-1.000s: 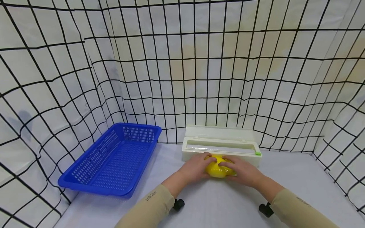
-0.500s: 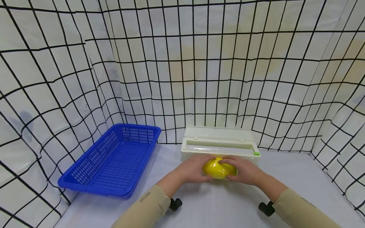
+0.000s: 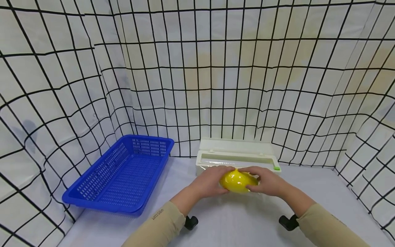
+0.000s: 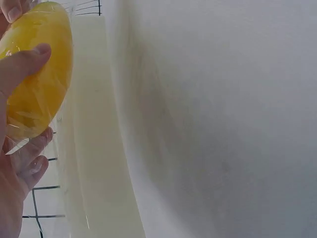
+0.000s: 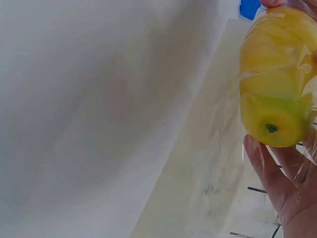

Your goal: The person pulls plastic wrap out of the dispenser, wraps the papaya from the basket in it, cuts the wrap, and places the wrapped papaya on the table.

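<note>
Right wrist view alone shows clear film over the yellow fruit (image 5: 277, 79) and its dark stem dot on a greenish end; head view shows only a glossy yellow oval (image 3: 237, 180). Left wrist view shows film bunched under the fingers (image 4: 29, 158).

White table (image 3: 240, 219), grid-lined cloth walls. Cream wrap dispenser (image 3: 236, 156) at 12 o'clock of the fruit, just behind it; blue basket (image 3: 120, 175) at 9 o'clock, well apart.

Left hand (image 3: 211, 181) and right hand (image 3: 266, 181) both grasp the fruit from opposite ends, just above the table, fingers curled round it.
</note>
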